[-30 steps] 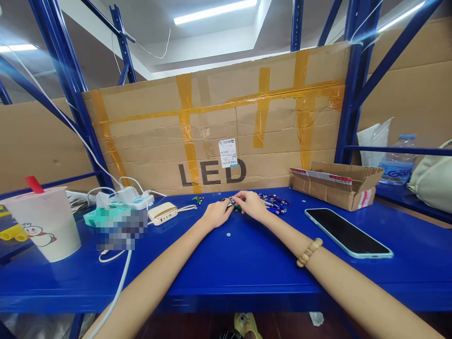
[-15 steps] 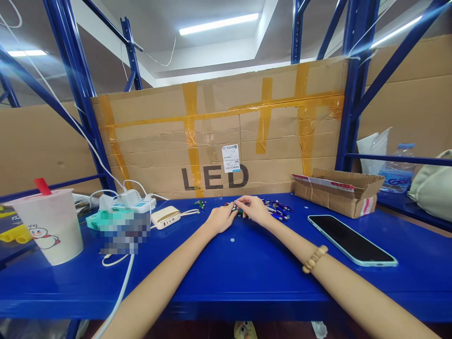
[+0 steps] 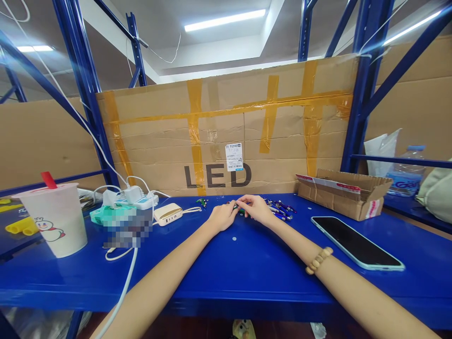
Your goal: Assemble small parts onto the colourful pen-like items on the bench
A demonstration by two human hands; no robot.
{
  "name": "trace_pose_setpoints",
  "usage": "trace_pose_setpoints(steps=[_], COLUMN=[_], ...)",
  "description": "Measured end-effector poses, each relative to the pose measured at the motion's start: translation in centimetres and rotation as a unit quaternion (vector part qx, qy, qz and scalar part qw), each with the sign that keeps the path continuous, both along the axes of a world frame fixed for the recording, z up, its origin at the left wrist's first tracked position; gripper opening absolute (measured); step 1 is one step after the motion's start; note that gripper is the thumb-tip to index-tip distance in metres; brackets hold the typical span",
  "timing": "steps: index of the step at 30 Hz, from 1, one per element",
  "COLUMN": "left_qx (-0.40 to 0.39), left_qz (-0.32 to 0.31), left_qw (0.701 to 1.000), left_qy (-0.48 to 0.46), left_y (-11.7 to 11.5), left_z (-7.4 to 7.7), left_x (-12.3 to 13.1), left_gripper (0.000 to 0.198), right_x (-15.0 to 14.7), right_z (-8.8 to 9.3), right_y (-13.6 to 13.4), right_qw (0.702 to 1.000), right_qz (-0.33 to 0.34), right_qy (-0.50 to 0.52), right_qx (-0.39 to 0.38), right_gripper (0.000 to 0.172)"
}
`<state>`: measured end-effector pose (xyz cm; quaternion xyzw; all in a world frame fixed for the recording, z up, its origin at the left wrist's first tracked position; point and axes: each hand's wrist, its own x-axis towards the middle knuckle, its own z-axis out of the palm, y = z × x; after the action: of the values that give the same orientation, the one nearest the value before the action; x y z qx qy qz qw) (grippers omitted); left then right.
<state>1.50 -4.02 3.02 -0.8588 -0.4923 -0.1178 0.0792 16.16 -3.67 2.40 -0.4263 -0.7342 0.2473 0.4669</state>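
Over the middle of the blue shelf top (image 3: 243,268), my left hand (image 3: 223,216) and my right hand (image 3: 254,208) meet at the fingertips. Both are closed in a pinch around something small and dark, mostly covered by the fingers; its kind cannot be made out. A bit of green shows beneath the right fingers. Just right of my right hand lies a pile of small blue and purple pieces (image 3: 280,209), too small to name. Left of my left hand, apart from it, is a little group of green pieces (image 3: 202,202).
At left stand a drink cup (image 3: 60,226) with a red straw, a white power strip (image 3: 141,202), a cream power bank (image 3: 168,214) and a trailing white cable (image 3: 127,278). At right are a phone (image 3: 356,242) and an open cardboard box (image 3: 339,193). Large cardboard (image 3: 158,141) walls the back.
The view has shifted slightly, so the surroundings sit a little differently in it. Both hands stay together at the same spot, with only slight finger movement.
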Motion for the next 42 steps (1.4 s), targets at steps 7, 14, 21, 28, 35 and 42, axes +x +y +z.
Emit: trace_pose_setpoints(steps=[7, 14, 21, 28, 35, 42], left_qx=[0.008, 0.002, 0.011, 0.005, 0.005, -0.009], left_qz=[0.004, 0.005, -0.007, -0.017, -0.038, -0.083], left_qw=[1.0, 1.0, 1.0, 1.0, 0.999, 0.996], left_qy=[-0.008, -0.006, -0.008, -0.003, 0.016, 0.018], left_y=[0.31, 0.28, 0.18, 0.08, 0.42, 0.67], left_z=[-0.24, -0.15, -0.16, -0.09, -0.33, -0.43], left_x=[-0.02, -0.01, -0.11, -0.17, -0.16, -0.29], left_gripper=[0.03, 0.03, 0.034, 0.034, 0.036, 0.026], right_x=[-0.08, -0.15, -0.21, -0.33, -0.05, 0.15], right_z=[-0.03, 0.14, 0.15, 0.26, -0.14, -0.17], right_y=[-0.04, -0.23, -0.32, -0.6, -0.41, -0.65], right_qw=[1.0, 1.0, 1.0, 1.0, 0.997, 0.981], right_qz=[0.009, 0.015, 0.016, 0.017, 0.016, 0.02], right_qy=[0.014, 0.016, 0.016, 0.009, -0.072, -0.194], right_qx=[-0.007, -0.007, -0.015, -0.023, 0.011, 0.005], right_gripper=[0.029, 0.032, 0.028, 0.029, 0.028, 0.024])
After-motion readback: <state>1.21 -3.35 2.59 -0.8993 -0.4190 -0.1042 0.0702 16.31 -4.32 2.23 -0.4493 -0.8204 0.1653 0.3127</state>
